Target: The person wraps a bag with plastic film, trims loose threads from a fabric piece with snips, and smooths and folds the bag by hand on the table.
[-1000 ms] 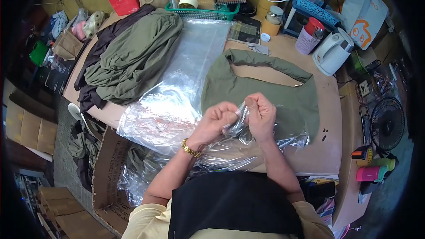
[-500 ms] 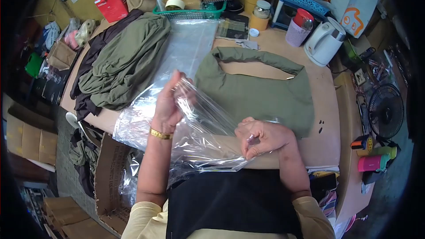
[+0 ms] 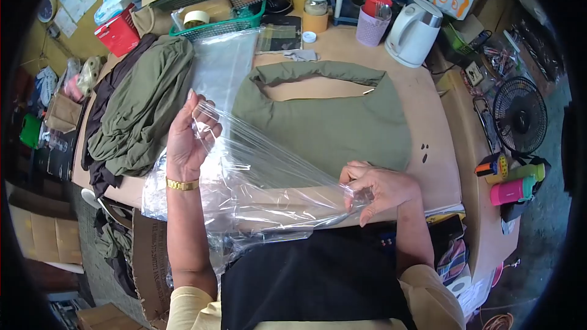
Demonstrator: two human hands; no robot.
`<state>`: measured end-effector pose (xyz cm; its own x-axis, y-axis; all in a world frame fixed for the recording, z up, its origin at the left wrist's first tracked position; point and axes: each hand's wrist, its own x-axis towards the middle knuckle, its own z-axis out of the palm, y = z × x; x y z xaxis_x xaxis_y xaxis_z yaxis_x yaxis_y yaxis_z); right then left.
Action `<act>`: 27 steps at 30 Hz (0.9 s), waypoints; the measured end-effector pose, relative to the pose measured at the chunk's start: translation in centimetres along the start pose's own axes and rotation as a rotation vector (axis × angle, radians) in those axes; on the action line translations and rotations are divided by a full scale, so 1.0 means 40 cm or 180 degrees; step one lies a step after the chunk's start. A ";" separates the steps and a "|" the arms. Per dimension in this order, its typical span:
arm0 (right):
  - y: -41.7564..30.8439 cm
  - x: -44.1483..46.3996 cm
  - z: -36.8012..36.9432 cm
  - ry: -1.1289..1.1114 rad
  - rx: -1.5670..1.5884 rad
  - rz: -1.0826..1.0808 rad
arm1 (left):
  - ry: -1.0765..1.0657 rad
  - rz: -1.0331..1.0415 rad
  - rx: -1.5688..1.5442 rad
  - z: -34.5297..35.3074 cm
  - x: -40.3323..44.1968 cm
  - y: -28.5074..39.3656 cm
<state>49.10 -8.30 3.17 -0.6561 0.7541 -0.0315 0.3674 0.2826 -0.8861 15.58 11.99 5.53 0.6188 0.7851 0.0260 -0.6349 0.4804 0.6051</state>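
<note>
A clear plastic bag (image 3: 269,159) is stretched taut between my two hands at the near side of the table. Raised above the table, my left hand (image 3: 192,134) is closed on the bag's upper edge. My right hand (image 3: 382,189) pinches the opposite end of the plastic between thumb and fingers. Beneath and beyond the bag, a folded olive-green garment (image 3: 324,119) lies flat, its collar-like band looped toward the back. The plastic partly covers its front edge.
A pile of olive-green garments (image 3: 143,98) lies at the left, beside a stack of clear plastic sheets (image 3: 226,55). At the back stand a green basket (image 3: 244,23), a glass jar (image 3: 316,3), a lilac cup (image 3: 372,30) and a white kettle (image 3: 413,33). A black fan (image 3: 520,113) is at the right.
My hands have moved farther apart, pulling the plastic bag wider and tauter. The camera view has shifted, so the table and garments appear farther left.
</note>
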 end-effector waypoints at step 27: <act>0.036 -0.076 -0.022 0.2391 0.1894 -0.1185 | -0.0843 -0.0163 0.1344 -0.122 -0.069 0.097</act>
<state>52.21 -9.68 2.39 -0.0046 0.9128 0.4084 -0.2952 0.3890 -0.8727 9.14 13.58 3.93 0.7752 0.6122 0.1559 -0.3920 0.2726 0.8787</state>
